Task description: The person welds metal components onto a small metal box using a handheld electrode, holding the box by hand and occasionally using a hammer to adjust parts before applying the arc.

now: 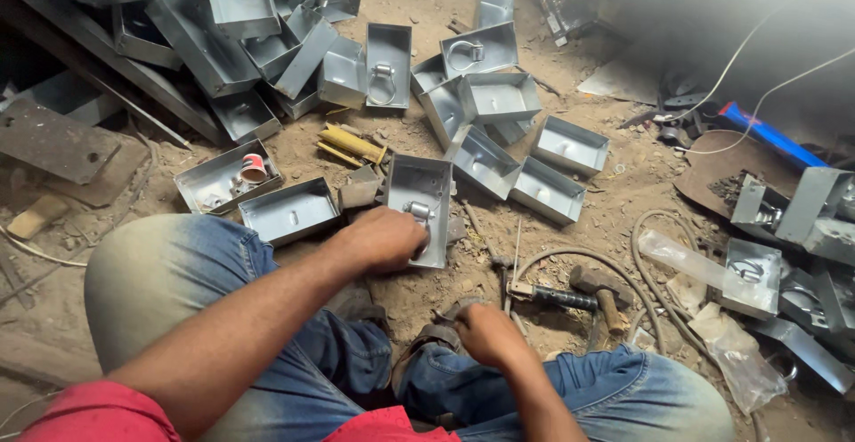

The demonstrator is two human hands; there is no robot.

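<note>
I sit cross-legged on a dirt floor in blue jeans. My left hand (385,237) rests on the near edge of an open grey sheet-metal box (419,184) and grips it; a small metal fitting (419,210) sits inside the box by my fingers. My right hand (485,331) is closed near my right knee, close to the end of a welding electrode holder (557,297); what it holds is hidden.
Several more metal boxes (499,95) lie scattered ahead, and a pile of them (240,15) lies at the upper left. One box (214,179) holds a red tape roll (254,168). A hammer (601,292), hoses (641,255), plastic bags (721,335) and white cables (757,95) lie to the right.
</note>
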